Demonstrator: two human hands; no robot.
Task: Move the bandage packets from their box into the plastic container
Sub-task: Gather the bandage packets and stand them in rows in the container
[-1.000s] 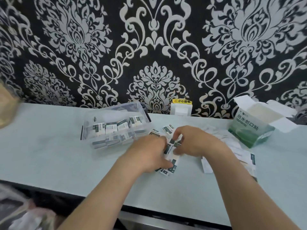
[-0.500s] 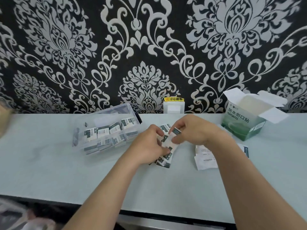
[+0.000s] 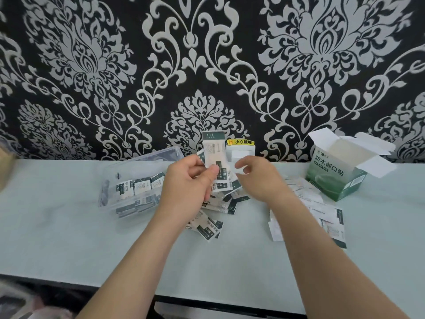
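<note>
- Pinched between the thumb and curled fingers of the left hand (image 3: 186, 180) is a small bunch of bandage packets (image 3: 213, 149), held upright above the table, the tallest one standing clear against the patterned wall.
- Right hand (image 3: 257, 178) hangs just beside that bunch with its fingers loosely curled and slightly apart; whether the fingertips touch a packet I cannot tell, and nothing is clearly gripped in it.
- Below and between the two hands, a loose pile of packets (image 3: 211, 224) lies scattered on the pale table (image 3: 69, 238), some overlapping, printed sides facing up.
- More packets (image 3: 331, 219), mostly white side up, lie on the table to the right, partly hidden behind the right forearm.
- Clear plastic container (image 3: 135, 180) sits to the left of the hands, with several packets already lying inside it.
- Green bandage box (image 3: 333, 173) stands at the far right near the wall, tilted, its white flaps open.
- White fitting with a yellow warning label (image 3: 240, 146) sits against the wall behind the hands.
</note>
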